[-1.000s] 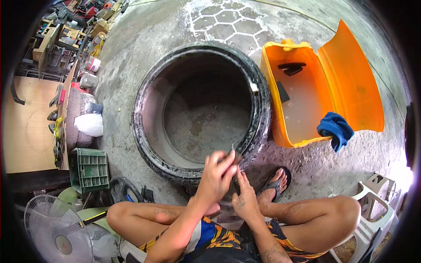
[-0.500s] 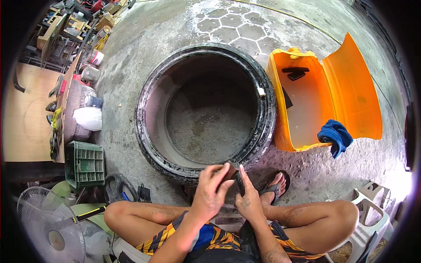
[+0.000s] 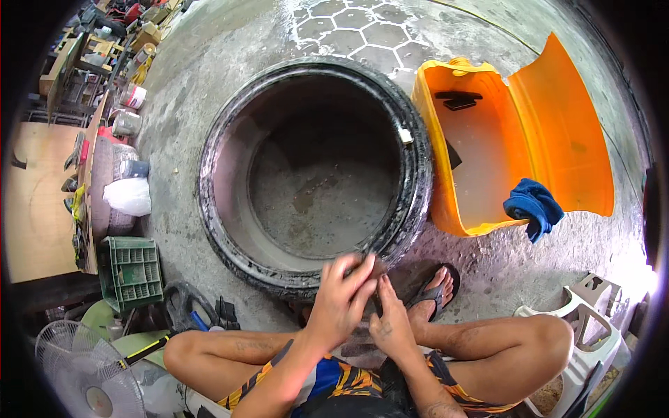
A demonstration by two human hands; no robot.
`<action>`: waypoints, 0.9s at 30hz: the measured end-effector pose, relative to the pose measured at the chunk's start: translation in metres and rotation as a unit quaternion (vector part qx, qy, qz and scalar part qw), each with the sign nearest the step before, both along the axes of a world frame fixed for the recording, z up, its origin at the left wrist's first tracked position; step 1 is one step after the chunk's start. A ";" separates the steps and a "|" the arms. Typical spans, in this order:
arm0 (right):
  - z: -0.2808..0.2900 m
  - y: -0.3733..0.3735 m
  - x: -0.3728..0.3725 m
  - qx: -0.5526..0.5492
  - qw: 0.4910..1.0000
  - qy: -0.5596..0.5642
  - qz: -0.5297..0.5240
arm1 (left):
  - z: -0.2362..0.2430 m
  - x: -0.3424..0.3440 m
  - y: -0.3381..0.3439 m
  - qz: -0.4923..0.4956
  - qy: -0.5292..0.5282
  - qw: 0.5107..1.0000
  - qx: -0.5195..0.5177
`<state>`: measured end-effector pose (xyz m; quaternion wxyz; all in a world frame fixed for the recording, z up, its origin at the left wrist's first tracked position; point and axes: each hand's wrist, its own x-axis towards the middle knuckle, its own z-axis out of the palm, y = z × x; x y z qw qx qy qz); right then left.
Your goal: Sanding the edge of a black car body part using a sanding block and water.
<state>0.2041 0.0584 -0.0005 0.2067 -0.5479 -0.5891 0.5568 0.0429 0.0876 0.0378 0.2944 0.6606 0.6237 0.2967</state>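
Observation:
My left hand point(image 3: 339, 303) is closed, fingers curled around a small dark-brown flat piece point(image 3: 379, 267) at the near rim of a large round tub point(image 3: 208, 188). Close beside it on the right, my right hand point(image 3: 392, 324) is closed too, its fingertips meeting the lower side of that piece. A dark strip point(image 3: 377, 304) shows between the two hands; the fingers cover most of it, and I cannot tell its kind. Mottled black and wet-looking, the tub's rim carries a small white bit point(image 3: 405, 136) at the right.
Right of the tub stands a cut-open orange container point(image 3: 446, 202) with cloudy water and dark flat pieces point(image 3: 460, 101). A blue cloth point(image 3: 534, 207) hangs over its near corner. At left are a green crate point(image 3: 130, 272) and a fan point(image 3: 87, 380); a white plastic stool point(image 3: 578, 317) is at right.
The view has shifted slightly, moving the tub left and up in the picture. My right fingers, stretched upward before, now bend toward the brown piece, and the left hand has turned a little.

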 end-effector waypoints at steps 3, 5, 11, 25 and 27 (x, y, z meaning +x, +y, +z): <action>0.001 -0.005 -0.004 -0.043 0.999 0.022 -0.003 | 0.026 -0.004 -0.028 -0.002 -0.006 0.999 -0.046; -0.005 -0.014 -0.003 -0.023 0.999 -0.041 -0.007 | 0.010 0.000 0.007 -0.023 0.015 1.000 -0.001; 0.003 -0.003 0.003 -0.005 1.000 0.014 0.009 | -0.007 -0.022 0.010 0.107 -0.112 0.988 -0.019; -0.010 -0.014 -0.003 0.045 0.998 -0.022 0.043 | 0.022 0.001 -0.020 0.008 0.003 1.000 -0.026; -0.004 -0.010 0.001 -0.046 0.999 -0.022 0.009 | -0.006 0.007 0.024 -0.020 0.013 1.000 -0.008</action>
